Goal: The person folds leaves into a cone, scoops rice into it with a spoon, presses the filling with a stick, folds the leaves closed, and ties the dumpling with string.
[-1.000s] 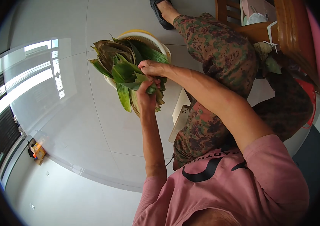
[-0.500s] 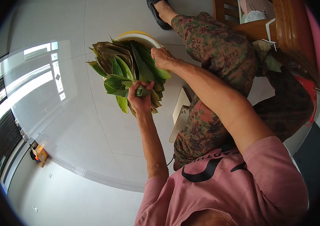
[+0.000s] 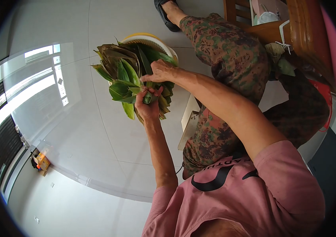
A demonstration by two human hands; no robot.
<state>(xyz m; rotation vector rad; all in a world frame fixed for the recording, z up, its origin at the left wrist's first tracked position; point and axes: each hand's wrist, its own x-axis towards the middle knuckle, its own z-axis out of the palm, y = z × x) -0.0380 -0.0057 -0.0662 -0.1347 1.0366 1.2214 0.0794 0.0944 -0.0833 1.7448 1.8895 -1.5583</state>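
Observation:
My left hand point(image 3: 148, 106) is closed around a rolled green leaf point(image 3: 147, 97), whose rounded end shows between thumb and fingers. Just above it, my right hand point(image 3: 160, 71) has curled fingers, one finger reaching across toward the left hand. A long green leaf point(image 3: 164, 57) runs under and behind the right hand, which appears to pinch part of it; the exact contact is partly hidden. Both hands are over a big pile of broad leaves point(image 3: 122, 71), some green and some brown and dry. The pile rests in a round whitish basket point(image 3: 170, 48) with a yellow edge.
The basket is on a pale tiled floor point(image 3: 69, 118). My camouflage-trousered leg point(image 3: 235, 55) is close at the right. A small whitish stool-like object point(image 3: 189, 122) stands by the knee. Wooden furniture point(image 3: 308, 35) fills the upper right, with a white tie hanging from it.
My right hand has moved from the basket's right rim down and left, close to my left hand. The long leaf beneath it has shifted. My left hand has barely moved.

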